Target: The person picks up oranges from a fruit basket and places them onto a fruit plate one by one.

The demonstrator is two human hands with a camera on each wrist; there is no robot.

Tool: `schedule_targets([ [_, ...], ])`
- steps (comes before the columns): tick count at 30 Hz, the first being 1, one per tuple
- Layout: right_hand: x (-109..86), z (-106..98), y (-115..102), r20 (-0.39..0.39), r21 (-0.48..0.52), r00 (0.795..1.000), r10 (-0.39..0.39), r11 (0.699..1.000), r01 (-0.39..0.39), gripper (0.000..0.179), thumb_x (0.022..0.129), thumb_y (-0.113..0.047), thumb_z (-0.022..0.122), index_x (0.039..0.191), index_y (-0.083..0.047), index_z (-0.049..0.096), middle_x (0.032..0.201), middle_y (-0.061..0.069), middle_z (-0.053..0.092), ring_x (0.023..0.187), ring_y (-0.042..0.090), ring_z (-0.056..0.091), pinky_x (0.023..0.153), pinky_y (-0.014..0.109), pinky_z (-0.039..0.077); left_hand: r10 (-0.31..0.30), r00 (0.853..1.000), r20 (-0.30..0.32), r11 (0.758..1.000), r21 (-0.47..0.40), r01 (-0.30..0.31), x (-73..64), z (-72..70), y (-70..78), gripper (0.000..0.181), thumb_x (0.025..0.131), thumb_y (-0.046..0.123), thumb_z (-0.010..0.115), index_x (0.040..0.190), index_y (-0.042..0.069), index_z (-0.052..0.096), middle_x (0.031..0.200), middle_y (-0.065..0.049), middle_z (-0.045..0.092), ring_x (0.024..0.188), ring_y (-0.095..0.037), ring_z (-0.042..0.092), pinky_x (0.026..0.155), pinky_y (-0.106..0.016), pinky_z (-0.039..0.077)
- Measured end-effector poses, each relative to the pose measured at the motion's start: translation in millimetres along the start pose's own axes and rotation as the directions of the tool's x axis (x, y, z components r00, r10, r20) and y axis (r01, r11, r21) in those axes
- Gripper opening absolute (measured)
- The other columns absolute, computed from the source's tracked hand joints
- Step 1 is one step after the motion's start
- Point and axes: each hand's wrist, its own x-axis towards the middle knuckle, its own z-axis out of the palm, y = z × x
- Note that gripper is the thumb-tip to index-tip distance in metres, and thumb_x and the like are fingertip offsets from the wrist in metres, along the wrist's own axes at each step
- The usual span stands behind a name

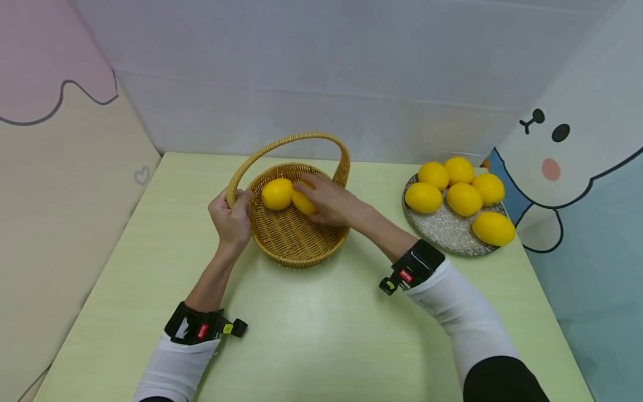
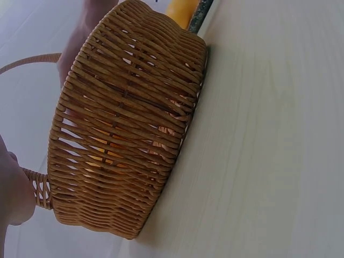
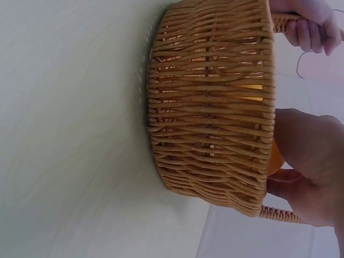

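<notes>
A round wicker basket (image 1: 296, 245) with a tall arched handle (image 1: 301, 137) stands on the table. My left hand (image 1: 232, 218) grips the handle near its left base, fingers curled round it, as the right wrist view also shows. Reaching over the basket's right side, my right hand (image 1: 331, 202) holds a lemon (image 1: 304, 200) inside the basket, its fingers over the top of the fruit. Another lemon (image 1: 277, 194) lies in the basket just left of it. In the left wrist view the woven wall (image 2: 123, 123) hides most of the basket's inside.
To the right, a speckled grey plate (image 1: 442, 230) bears several lemons (image 1: 464, 199), one of them at its right rim. A white wall (image 1: 301, 72) rises behind the table (image 1: 311, 335), and a panel with a cartoon face (image 1: 562, 162) stands along the right side.
</notes>
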Motion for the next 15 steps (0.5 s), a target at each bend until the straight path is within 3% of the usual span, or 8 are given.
schedule_targets([
  [10, -12.5, -8.7, -2.4, -0.168, 0.112, 0.985, -0.040, 0.992, 0.060, 0.074, 0.087, -0.026, 0.081, 0.148, -0.002, 0.048, 0.151, 0.021, 0.044, 0.137, 0.032, 0.040, 0.116, 0.046, 0.035, -0.023, 1.000, 0.002, 1.000, 0.002, 0.023, -0.8, -0.4, 3.3, 0.041, 0.094, -0.010, 0.056, 0.060, 0.009, 0.045, 0.047, 0.008, 0.036, 0.040, -0.009, 0.026, 0.037, -0.021, 0.017],
  [15, -18.7, -10.7, -3.4, -0.231, 0.149, 0.971, -0.054, 0.985, 0.090, 0.074, 0.085, -0.025, 0.083, 0.147, -0.001, 0.050, 0.149, 0.021, 0.045, 0.133, 0.032, 0.043, 0.111, 0.047, 0.039, -0.006, 1.000, 0.003, 1.000, -0.003, 0.006, -1.3, 0.4, 3.1, 0.037, 0.093, -0.011, 0.055, 0.060, 0.001, 0.043, 0.047, 0.009, 0.037, 0.040, -0.007, 0.027, 0.037, -0.020, 0.019],
])
